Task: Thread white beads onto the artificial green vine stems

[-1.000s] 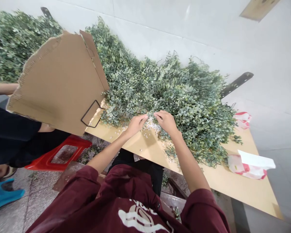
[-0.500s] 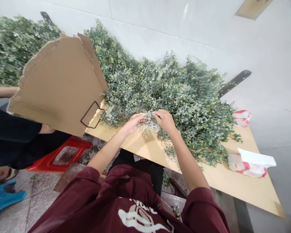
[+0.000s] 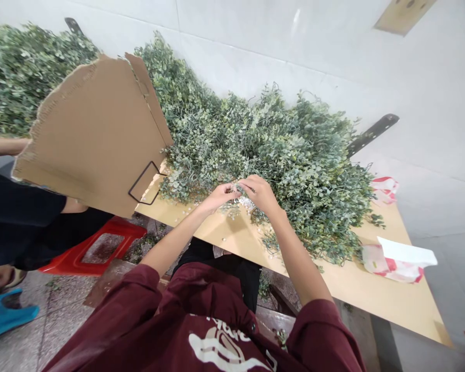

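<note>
A large heap of artificial leafy sprigs (image 3: 232, 134), grey-green with thin stems, lies on the wooden tabletop (image 3: 395, 289). At the heap's front edge my left hand (image 3: 221, 196) and my right hand (image 3: 258, 192) meet, fingertips close together. Both are closed, pinching a small leafy sprig (image 3: 236, 189) between them; its stem is mostly hidden by the fingers. Small white pieces (image 3: 247, 203) are scattered on the table just under my hands, with a few loose leaves.
A torn cardboard sheet (image 3: 93, 129) stands on the left, by a black wire frame (image 3: 144, 183). Beyond it are a person's arm (image 3: 5, 146) and more foliage (image 3: 31, 72). A red stool (image 3: 101, 248) is below; a red-and-white plastic bag (image 3: 391, 263) lies right.
My left hand has moved slightly right and its fingers have closed in toward the right hand, around the sprig. The heap stays where it was.
</note>
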`<state>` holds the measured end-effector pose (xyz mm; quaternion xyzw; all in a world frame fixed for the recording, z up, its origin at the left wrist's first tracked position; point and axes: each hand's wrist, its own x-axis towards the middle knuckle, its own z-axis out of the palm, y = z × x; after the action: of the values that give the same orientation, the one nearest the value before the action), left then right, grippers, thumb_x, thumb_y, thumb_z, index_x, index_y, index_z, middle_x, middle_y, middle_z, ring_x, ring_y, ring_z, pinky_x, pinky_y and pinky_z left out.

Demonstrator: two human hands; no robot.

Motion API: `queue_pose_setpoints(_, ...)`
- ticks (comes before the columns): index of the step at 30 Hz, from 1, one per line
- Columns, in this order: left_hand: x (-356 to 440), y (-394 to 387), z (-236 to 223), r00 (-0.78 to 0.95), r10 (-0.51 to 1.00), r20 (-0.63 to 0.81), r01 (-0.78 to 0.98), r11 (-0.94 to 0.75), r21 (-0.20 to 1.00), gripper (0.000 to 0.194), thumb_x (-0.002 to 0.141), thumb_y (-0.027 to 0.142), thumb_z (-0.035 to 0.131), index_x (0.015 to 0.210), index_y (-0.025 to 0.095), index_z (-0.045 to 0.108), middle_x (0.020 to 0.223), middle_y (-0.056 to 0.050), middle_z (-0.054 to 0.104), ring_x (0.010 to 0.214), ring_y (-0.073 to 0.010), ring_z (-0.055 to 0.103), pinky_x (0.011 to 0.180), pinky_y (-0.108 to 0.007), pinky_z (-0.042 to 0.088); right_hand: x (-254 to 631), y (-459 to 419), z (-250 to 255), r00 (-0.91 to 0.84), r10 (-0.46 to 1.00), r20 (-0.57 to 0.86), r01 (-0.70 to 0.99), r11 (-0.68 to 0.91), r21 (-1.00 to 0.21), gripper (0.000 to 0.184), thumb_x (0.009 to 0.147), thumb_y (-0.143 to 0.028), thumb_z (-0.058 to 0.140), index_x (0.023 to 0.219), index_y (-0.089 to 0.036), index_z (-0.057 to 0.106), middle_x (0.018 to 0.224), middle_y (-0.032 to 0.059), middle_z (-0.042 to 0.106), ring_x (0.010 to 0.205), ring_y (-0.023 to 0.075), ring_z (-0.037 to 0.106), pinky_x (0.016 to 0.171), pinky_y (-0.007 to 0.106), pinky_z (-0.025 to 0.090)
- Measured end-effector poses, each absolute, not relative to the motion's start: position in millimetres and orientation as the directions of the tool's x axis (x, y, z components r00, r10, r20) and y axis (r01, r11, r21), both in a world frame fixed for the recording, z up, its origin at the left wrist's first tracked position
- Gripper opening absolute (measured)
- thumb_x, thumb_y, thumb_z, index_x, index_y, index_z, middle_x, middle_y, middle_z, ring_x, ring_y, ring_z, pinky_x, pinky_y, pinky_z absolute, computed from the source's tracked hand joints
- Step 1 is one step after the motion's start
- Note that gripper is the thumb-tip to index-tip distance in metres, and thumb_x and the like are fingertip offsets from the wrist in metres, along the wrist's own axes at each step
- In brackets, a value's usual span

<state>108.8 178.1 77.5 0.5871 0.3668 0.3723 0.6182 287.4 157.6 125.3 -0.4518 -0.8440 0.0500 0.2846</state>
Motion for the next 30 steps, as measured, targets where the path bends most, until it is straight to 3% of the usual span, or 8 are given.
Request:
queue_pose_setpoints(5, 106.1, 174.9, 72.2, 0.396, 0.916, 0.067, 0.035, -0.087, 0.996, 0.033, 0.072, 0.044, 0.070, 0.073, 0.015, 0.054, 0.066, 0.003, 0.051, 0.062, -0.0099, 0.045, 0.060, -0.021, 0.035, 286.7, 158.3, 126.0, -0.406, 0.789, 0.460, 0.734, 0.582, -0.350, 0.034, 0.098, -0.035, 0.040, 0.107, -0.022, 0.070, 0.094, 0.0089, 0.068, 0.091, 0.0219, 0.058, 0.085, 0.034, 0.044)
queue_pose_setpoints(10, 94.1, 170.1, 81.9, 0.426, 0.891, 0.156, 0.068, -0.204, 0.977, 0.032, 0.082, 0.046, 0.060, 0.088, 0.015, 0.063, 0.079, 0.000, 0.060, 0.070, -0.0128, 0.051, 0.066, -0.023, 0.038, 291.2, 157.6, 122.5, -0.407, 0.797, 0.446, 0.766, 0.564, -0.310, 0.037, 0.099, -0.036, 0.038, 0.106, -0.020, 0.070, 0.087, 0.0080, 0.066, 0.086, 0.0214, 0.056, 0.081, 0.032, 0.043)
queue_pose_setpoints(16, 84.7, 158.8, 95.7, 0.540, 0.824, 0.173, 0.260, -0.358, 0.897, 0.040, 0.092, 0.048, 0.045, 0.073, 0.015, 0.061, 0.061, 0.002, 0.048, 0.058, -0.0117, 0.042, 0.057, -0.023, 0.028, 298.0, 160.6, 122.4, -0.479, 0.784, 0.394, 0.771, 0.591, -0.238, 0.036, 0.099, -0.035, 0.038, 0.103, -0.021, 0.070, 0.082, 0.0077, 0.065, 0.081, 0.0220, 0.053, 0.078, 0.034, 0.038)
queue_pose_setpoints(22, 81.6, 149.4, 98.8, 0.536, 0.818, 0.211, 0.400, -0.466, 0.789, 0.045, 0.095, 0.044, 0.042, 0.060, 0.017, 0.050, 0.054, 0.002, 0.038, 0.056, -0.0126, 0.038, 0.057, -0.026, 0.025, 298.6, 165.3, 122.4, -0.514, 0.766, 0.386, 0.733, 0.626, -0.266, 0.037, 0.099, -0.037, 0.036, 0.104, -0.021, 0.070, 0.083, 0.0084, 0.065, 0.082, 0.0225, 0.052, 0.080, 0.035, 0.037)
queue_pose_setpoints(26, 77.7, 144.6, 103.1, 0.508, 0.828, 0.237, 0.452, -0.491, 0.745, 0.045, 0.095, 0.041, 0.043, 0.057, 0.017, 0.046, 0.055, 0.000, 0.040, 0.058, -0.0144, 0.040, 0.059, -0.027, 0.027, 291.9, 167.7, 121.8, -0.523, 0.757, 0.391, 0.707, 0.642, -0.298, 0.039, 0.099, -0.038, 0.036, 0.104, -0.020, 0.070, 0.086, 0.0090, 0.066, 0.083, 0.0220, 0.053, 0.082, 0.035, 0.039)
queue_pose_setpoints(30, 73.7, 135.6, 108.7, 0.466, 0.843, 0.268, 0.451, -0.487, 0.748, 0.037, 0.094, 0.036, 0.047, 0.062, 0.018, 0.053, 0.059, -0.002, 0.045, 0.066, -0.0176, 0.044, 0.063, -0.028, 0.029, 281.4, 168.9, 118.7, -0.517, 0.744, 0.424, 0.665, 0.661, -0.348, 0.038, 0.098, -0.040, 0.039, 0.102, -0.019, 0.070, 0.084, 0.0078, 0.067, 0.083, 0.0207, 0.054, 0.082, 0.033, 0.041)
